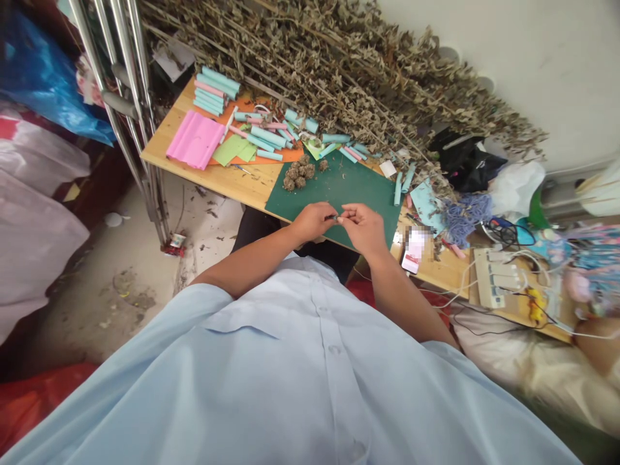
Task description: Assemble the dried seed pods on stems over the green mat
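Over the front part of a dark green mat point(358, 184), my left hand point(314, 219) and my right hand point(361, 226) meet at their fingertips. Both are closed in a pinch on something small and dark, too small to name. A pile of brown, crumbly balls point(299, 173) lies on the mat beyond my left hand, with a single brown ball point(323, 166) to its right. To the right of my right hand, a lit phone point(413, 250) rests on the wooden table.
Pink paper point(194, 139) and blue paper rolls point(268, 137) lie at the table's left and back. Dried plant stalks point(339, 71) stretch behind them. A power strip point(490, 278) with cables and blue yarn point(465, 216) sit right. Metal crutches point(130, 110) stand left.
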### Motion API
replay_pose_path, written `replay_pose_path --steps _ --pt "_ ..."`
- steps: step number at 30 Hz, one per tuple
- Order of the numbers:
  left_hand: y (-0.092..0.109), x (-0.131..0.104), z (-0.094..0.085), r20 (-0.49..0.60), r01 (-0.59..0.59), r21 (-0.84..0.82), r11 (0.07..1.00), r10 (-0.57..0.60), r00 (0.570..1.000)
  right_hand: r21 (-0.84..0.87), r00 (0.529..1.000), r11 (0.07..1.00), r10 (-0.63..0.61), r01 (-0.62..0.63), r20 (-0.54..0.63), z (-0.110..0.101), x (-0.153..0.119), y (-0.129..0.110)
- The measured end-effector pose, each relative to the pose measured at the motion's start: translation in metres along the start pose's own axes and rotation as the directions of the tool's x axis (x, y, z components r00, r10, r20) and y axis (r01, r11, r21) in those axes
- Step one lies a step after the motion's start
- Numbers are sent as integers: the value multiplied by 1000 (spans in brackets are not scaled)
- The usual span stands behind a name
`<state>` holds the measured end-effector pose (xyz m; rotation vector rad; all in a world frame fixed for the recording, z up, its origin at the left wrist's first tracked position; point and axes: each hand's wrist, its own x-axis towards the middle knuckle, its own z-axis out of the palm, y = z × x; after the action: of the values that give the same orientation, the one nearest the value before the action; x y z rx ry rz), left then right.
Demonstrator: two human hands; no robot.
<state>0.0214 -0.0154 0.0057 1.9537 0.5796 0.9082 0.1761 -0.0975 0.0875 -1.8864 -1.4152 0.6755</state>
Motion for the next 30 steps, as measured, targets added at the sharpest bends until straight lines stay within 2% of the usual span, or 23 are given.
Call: replay_pose_path --steps 3,6,9,12,17,25,28,30 --pt "0 0 0 0 -3 -10 1000 3 1000 -58 1000 998 -17 17 -4 -1 2 -1" --pt "1 0 -1 6 11 -17 1000 -11 1000 -188 997 979 -75 77 15 -4 2 -8" --pt "1 -1 0 9 20 -19 1000 -20 1000 -353 985 919 -167 174 51 -8 -1 -15" --pt "0 0 0 14 20 -13 1000 -20 1000 -445 972 864 -220 233 81 -9 -3 -18" --pt "-2 0 1 14 -12 -16 1000 13 1000 -513 967 820 -228 256 117 -8 -2 -20" --pt "-5 -1 3 9 2 6 1000 -2 1000 -707 964 655 -178 265 196 -1 -3 -42" --pt "-6 0 3 12 -6 -4 1000 6 1000 -719 964 642 -161 266 213 1 -3 -48" --pt "-4 0 2 13 -8 -19 1000 8 1000 -695 965 671 -164 260 203 -1 -2 -47"
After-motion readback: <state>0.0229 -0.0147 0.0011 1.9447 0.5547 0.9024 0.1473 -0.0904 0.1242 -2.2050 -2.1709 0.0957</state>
